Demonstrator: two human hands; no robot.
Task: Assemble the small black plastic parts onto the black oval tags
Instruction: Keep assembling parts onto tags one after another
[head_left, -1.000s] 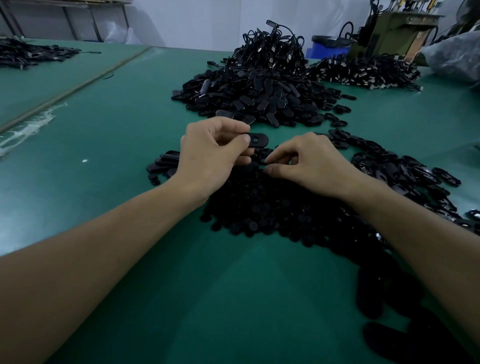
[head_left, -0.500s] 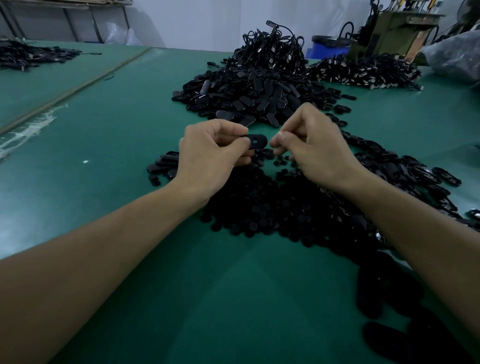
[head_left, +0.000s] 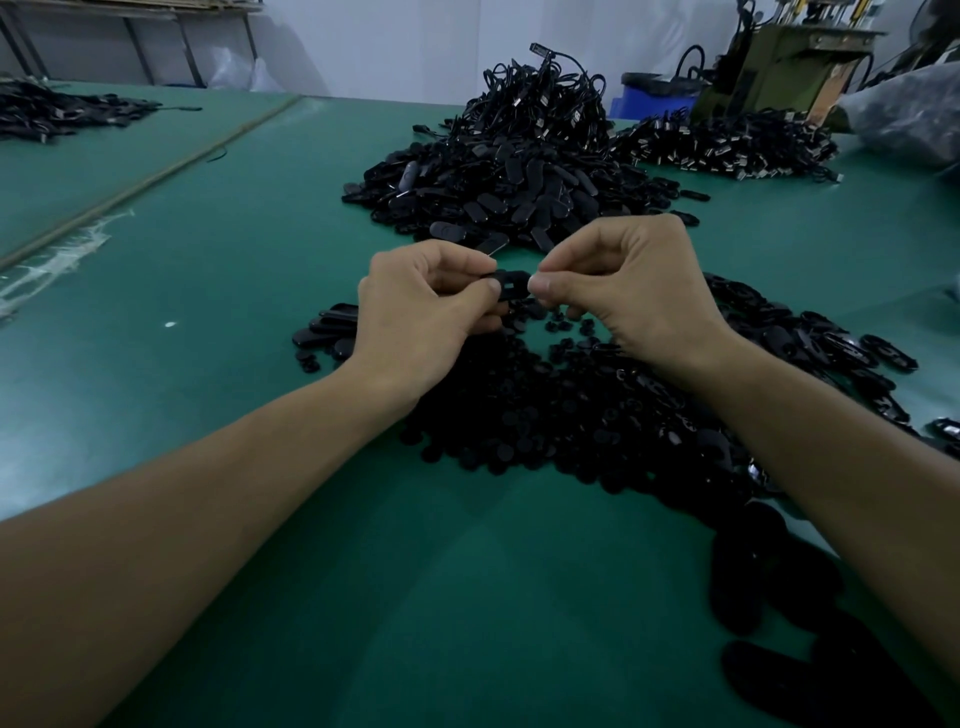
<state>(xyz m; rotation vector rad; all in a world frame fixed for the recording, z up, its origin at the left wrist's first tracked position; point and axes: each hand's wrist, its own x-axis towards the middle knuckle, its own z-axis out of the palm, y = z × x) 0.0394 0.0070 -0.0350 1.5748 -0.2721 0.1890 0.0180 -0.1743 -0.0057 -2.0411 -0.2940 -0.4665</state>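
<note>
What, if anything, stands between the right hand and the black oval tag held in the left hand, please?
Nothing visible does. The pinched fingers of the right hand sit at the free end of the black oval tag, which the left hand grips above the pile of small parts. Whether they hold a part is hidden.

One black oval tag (head_left: 511, 286) between left hand (head_left: 422, 307) and right hand (head_left: 636, 291)

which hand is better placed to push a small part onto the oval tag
Right: the right hand has pinched fingertips at the free end of the oval tag, probably with a small part hidden between them; the left hand is busy gripping the tag.
</note>
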